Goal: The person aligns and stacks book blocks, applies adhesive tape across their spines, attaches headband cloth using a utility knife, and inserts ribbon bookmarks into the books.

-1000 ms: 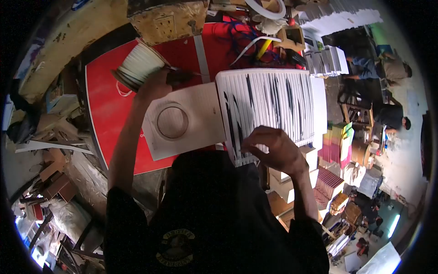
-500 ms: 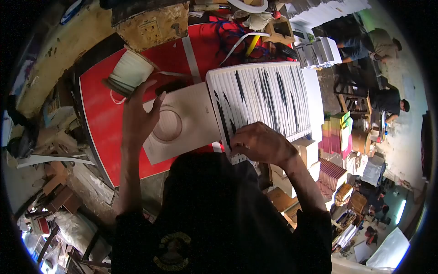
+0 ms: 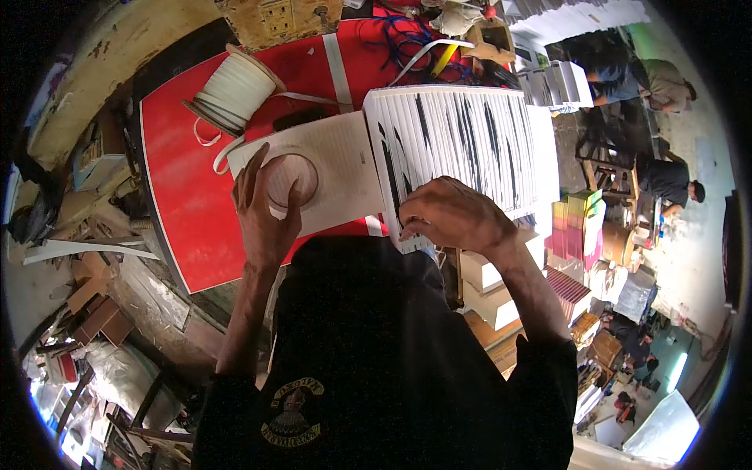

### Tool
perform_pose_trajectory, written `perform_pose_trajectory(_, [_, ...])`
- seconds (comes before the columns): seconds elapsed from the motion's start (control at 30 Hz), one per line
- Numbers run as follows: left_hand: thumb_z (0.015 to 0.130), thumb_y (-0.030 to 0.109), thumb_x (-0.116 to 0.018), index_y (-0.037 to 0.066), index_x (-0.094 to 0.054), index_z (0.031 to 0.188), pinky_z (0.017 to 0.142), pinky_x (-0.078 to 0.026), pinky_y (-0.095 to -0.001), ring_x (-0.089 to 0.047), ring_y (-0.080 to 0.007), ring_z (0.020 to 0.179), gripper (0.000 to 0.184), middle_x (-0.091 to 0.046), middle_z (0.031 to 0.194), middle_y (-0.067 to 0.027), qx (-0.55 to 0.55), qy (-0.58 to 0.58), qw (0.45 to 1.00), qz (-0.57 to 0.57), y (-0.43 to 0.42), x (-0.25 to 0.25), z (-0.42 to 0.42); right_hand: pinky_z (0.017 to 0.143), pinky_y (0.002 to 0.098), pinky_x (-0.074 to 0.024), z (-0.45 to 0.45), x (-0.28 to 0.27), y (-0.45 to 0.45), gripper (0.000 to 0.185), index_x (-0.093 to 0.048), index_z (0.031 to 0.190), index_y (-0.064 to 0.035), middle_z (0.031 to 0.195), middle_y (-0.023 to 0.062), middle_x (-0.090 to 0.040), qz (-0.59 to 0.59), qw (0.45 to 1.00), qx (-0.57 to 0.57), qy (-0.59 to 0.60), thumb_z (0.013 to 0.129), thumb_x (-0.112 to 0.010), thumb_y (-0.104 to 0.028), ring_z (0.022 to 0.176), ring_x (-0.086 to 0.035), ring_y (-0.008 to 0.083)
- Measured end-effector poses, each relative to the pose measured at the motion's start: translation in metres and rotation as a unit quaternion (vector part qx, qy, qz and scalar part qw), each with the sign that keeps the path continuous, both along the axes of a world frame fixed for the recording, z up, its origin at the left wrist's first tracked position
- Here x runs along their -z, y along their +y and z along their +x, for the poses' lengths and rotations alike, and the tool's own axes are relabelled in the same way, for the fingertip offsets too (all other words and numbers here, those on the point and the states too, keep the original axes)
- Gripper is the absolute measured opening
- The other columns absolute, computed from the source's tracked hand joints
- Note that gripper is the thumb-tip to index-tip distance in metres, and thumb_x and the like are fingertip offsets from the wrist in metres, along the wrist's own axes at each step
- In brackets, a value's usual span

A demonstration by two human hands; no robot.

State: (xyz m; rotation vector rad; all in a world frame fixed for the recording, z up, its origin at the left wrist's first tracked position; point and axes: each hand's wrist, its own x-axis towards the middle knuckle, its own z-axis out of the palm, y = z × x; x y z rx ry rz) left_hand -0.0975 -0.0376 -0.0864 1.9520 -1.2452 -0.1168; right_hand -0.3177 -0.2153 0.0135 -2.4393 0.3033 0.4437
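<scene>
My left hand is open, fingers and thumb apart, over the near left part of a pale printed sheet or board. On that sheet lies a round, brownish, see-through ring, perhaps a tape roll; my thumb overlaps it, and contact is unclear. My right hand is closed, fingers curled at the near left corner of a long row of white book blocks with dark marks. What its fingertips hold, if anything, is hidden. Beyond my left hand stands a spool of white ribbon, its loose end trailing on the table.
The red table carries a tangle of blue cords and a yellow strip at the back. A wooden box is at the far edge. Stacked books and other people are to the right.
My left hand has come from beside the spool toward me and right, onto the sheet by the ring. My right hand stays at the row's corner. The view has shifted slightly.
</scene>
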Motion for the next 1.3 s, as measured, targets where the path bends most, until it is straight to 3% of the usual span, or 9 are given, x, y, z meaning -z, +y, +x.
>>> perform_pose_trajectory(0.27, [0.085,0.009,-0.069,0.005,-0.057,0.129,0.11,-0.031,-0.0481,-0.044,-0.0358,0.132,0.046,-0.049,0.144,-0.0153,0.009,-0.052,0.998,0.039,-0.001,0.031,-0.002,0.084,0.0398,-0.0535,-0.018,0.022,0.002,0.013,-0.069,0.085,-0.0051,0.083,0.0098,-0.07,0.025,0.993,0.032,-0.114,0.085,-0.072,-0.017,0.088,-0.069,0.0273])
perform_pose_trajectory(0.47, [0.093,0.021,-0.066,0.004,-0.057,0.129,0.109,-0.032,-0.0516,-0.043,-0.0376,0.134,0.041,-0.048,0.146,-0.0184,0.037,-0.003,0.999,0.003,0.002,0.014,-0.001,0.079,0.0363,-0.0564,-0.043,0.01,0.0,0.013,-0.07,0.093,-0.0056,0.091,0.0109,-0.072,0.018,0.991,0.094,-0.09,0.084,-0.075,-0.014,0.089,-0.069,0.0249])
perform_pose_trajectory(0.53, [0.094,0.022,-0.065,0.004,-0.056,0.13,0.109,-0.032,-0.0529,-0.043,-0.0386,0.135,0.041,-0.048,0.146,-0.0193,0.025,0.003,1.0,0.011,0.003,0.005,0.001,0.082,0.0343,-0.0561,-0.083,0.011,-0.011,0.018,-0.072,0.103,-0.0045,0.099,0.0096,-0.074,-0.036,0.905,0.359,-0.226,0.087,-0.075,-0.011,0.092,-0.07,0.0191])
perform_pose_trajectory(0.6, [0.095,0.019,-0.064,0.002,-0.055,0.13,0.108,-0.033,-0.0544,-0.044,-0.0406,0.134,0.039,-0.049,0.144,-0.0205,-0.001,-0.018,1.0,-0.015,0.005,0.005,0.005,0.086,0.033,-0.0539,-0.146,0.033,-0.025,0.028,-0.072,0.115,-0.0048,0.106,0.0061,-0.074,-0.132,0.757,0.575,-0.282,0.092,-0.073,-0.019,0.097,-0.068,0.0156])
perform_pose_trajectory(0.67, [0.096,0.014,-0.063,0.0,-0.055,0.129,0.108,-0.035,-0.0542,-0.046,-0.041,0.132,0.037,-0.05,0.143,-0.022,-0.021,-0.029,0.999,-0.022,0.001,0.001,0.005,0.085,0.0303,-0.052,-0.198,0.039,-0.022,0.036,-0.07,0.121,-0.0036,0.112,0.0041,-0.073,-0.035,0.605,0.73,-0.316,0.092,-0.072,-0.025,0.097,-0.067,0.0146])
perform_pose_trajectory(0.73, [0.095,0.012,-0.064,-0.001,-0.055,0.127,0.107,-0.036,-0.0539,-0.047,-0.0404,0.132,0.036,-0.051,0.141,-0.0229,-0.019,-0.043,0.996,-0.073,-0.005,-0.001,0.01,0.083,0.0271,-0.0499,-0.226,0.052,-0.011,0.042,-0.068,0.124,-0.0036,0.117,0.0051,-0.071,0.071,0.594,0.75,-0.283,0.092,-0.072,-0.031,0.097,-0.067,0.0143])
perform_pose_trajectory(0.8, [0.095,0.013,-0.065,-0.001,-0.055,0.127,0.108,-0.036,-0.0533,-0.048,-0.0403,0.131,0.037,-0.051,0.139,-0.0236,-0.003,-0.046,0.996,-0.078,-0.015,-0.011,0.008,0.08,0.0242,-0.0505,-0.236,0.075,-0.006,0.034,-0.066,0.124,-0.0006,0.11,0.0066,-0.072,0.214,0.538,0.743,-0.335,0.095,-0.067,-0.019,0.097,-0.067,0.0131])
perform_pose_trajectory(0.97, [0.093,0.015,-0.066,-0.001,-0.054,0.127,0.106,-0.038,-0.0525,-0.051,-0.0412,0.127,0.04,-0.052,0.138,-0.0233,0.055,-0.088,0.993,-0.058,-0.039,-0.036,-0.011,0.08,0.027,-0.0558,-0.23,0.09,-0.005,0.035,-0.063,0.126,0.0046,0.106,0.0103,-0.072,0.279,0.468,0.741,-0.393,0.094,-0.064,-0.009,0.097,-0.069,0.0155])
perform_pose_trajectory(1.3, [0.09,0.01,-0.068,0.002,-0.058,0.122,0.1,-0.044,-0.0445,-0.057,-0.0363,0.118,0.034,-0.063,0.127,-0.0175,0.209,-0.047,0.976,-0.04,-0.095,-0.052,-0.129,0.083,0.0363,-0.0623,-0.227,0.099,-0.005,0.027,-0.067,0.117,0.0084,0.104,0.0183,-0.072,0.32,0.42,0.716,-0.457,0.092,-0.066,-0.004,0.09,-0.072,0.0234])
